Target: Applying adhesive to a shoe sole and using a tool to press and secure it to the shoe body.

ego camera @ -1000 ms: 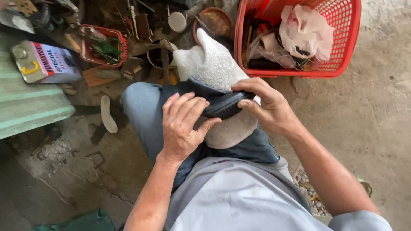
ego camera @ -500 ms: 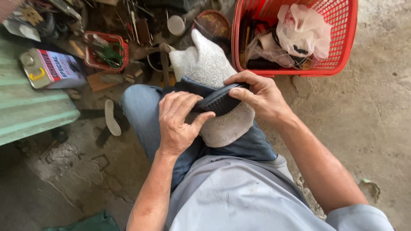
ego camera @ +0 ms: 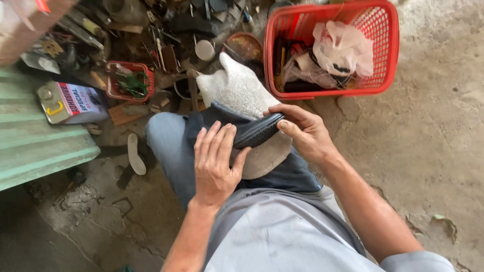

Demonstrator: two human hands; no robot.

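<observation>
A black shoe (ego camera: 254, 132) lies sole-up across a rough white stone block (ego camera: 242, 93) that rests on my lap over dark cloth. My left hand (ego camera: 216, 163) presses flat on the shoe's near side, fingers spread and thumb hooked under the sole. My right hand (ego camera: 302, 132) grips the shoe's toe end, thumb on the ribbed sole. Both forearms reach in from the bottom of the head view.
A red plastic basket (ego camera: 388, 55) with bags and scraps stands at the upper right. A small red tray (ego camera: 113, 83) of tools, a metal glue can (ego camera: 68, 103), a loose pale insole (ego camera: 135, 155) and cluttered tools lie left. A green corrugated sheet (ego camera: 35, 146) borders the left edge.
Both hands have kept hold of the shoe. The left hand slid slightly lower on it with fingers straighter. The head camera drifted, shifting the scene down and right.
</observation>
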